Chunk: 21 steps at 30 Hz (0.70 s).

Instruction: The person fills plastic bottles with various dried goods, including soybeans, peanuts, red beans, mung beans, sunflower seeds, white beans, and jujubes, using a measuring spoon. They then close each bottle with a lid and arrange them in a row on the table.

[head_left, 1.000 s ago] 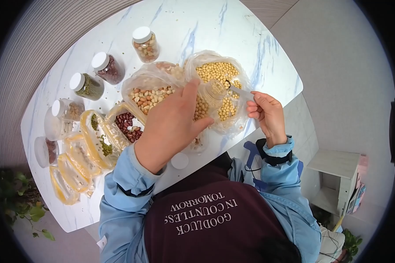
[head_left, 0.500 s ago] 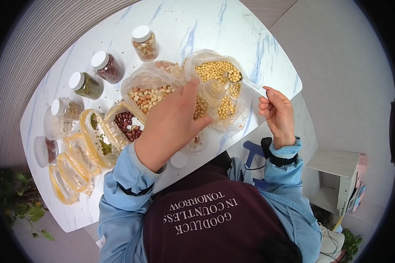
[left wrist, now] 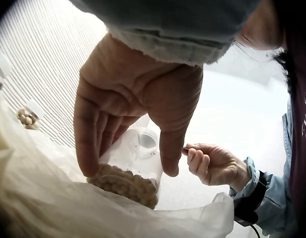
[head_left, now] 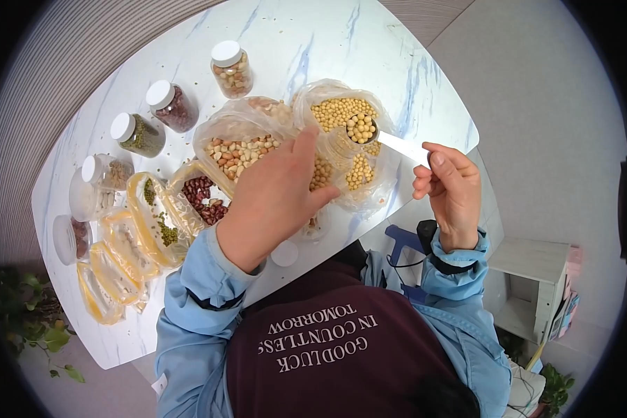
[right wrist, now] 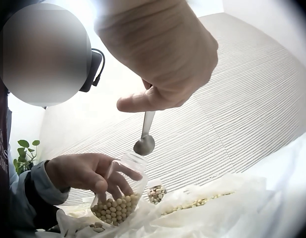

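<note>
My left hand [head_left: 272, 195] holds a clear plastic jar [right wrist: 121, 191], its fingers and thumb around the sides. Yellow soybeans [right wrist: 113, 210] fill the jar's lower part, and its mouth is uncovered. My right hand [head_left: 453, 191] pinches the end of a metal spoon's handle. In the head view the spoon [head_left: 400, 146] carries a heap of soybeans in its bowl, right by the jar's mouth. The right wrist view has the spoon's bowl just above the mouth. Beneath jar and spoon lies an open plastic bag [head_left: 384, 182] of soybeans.
A bag of peanuts [head_left: 237, 157] adjoins on the left, beside red beans [head_left: 203, 198] in a yellow-edged bag. More yellow-edged bags [head_left: 122, 244] lie further left. Several white-lidded jars [head_left: 231, 73] line the far side. A white lid [head_left: 284, 254] lies near the table's front edge.
The spoon has come up out of the soybeans with a full bowl and swung toward the jar's mouth. My right hand has shifted right; my left hand stays around the jar.
</note>
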Available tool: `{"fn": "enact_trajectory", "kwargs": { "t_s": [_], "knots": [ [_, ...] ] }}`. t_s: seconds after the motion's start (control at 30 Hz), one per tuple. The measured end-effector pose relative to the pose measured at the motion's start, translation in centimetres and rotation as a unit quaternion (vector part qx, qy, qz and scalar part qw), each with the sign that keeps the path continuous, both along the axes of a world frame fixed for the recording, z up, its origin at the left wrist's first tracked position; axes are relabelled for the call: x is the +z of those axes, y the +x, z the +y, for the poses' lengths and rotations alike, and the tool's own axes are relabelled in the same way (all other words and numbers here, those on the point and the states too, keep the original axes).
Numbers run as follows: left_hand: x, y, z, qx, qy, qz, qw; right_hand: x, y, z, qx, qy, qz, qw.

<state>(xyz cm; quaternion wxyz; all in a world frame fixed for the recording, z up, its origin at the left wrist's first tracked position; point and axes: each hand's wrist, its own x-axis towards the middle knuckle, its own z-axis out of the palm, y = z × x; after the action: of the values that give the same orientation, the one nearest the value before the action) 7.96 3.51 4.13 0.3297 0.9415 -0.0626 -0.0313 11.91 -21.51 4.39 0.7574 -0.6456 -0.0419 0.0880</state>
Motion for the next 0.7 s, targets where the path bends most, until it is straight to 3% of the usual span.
{"fn": "enact_trajectory", "kwargs": {
  "t_s": [0.27,0.4,0.53,0.63,0.7],
  "knots": [
    [0.0,0.0,-0.1,0.003,-0.014,-0.007,1.0,0.7,-2.4,1.5,-0.017,-0.151,-0.165,0.974],
    [0.0,-0.1,-0.2,0.004,-0.019,-0.016,1.0,0.9,-2.6,1.4,-0.006,-0.316,-0.394,0.863],
    [-0.1,-0.1,-0.1,0.009,-0.021,-0.021,1.0,0.1,-1.2,1.3,-0.064,-0.39,-0.473,0.788],
    [-0.2,-0.1,-0.1,0.008,-0.017,-0.03,0.999,-2.6,1.5,1.0,-0.091,-0.379,-0.358,0.849],
    [-0.2,0.0,0.0,0.01,-0.013,-0.038,0.999,-4.0,3.1,0.7,-0.092,-0.383,-0.354,0.848]
  ]
}}
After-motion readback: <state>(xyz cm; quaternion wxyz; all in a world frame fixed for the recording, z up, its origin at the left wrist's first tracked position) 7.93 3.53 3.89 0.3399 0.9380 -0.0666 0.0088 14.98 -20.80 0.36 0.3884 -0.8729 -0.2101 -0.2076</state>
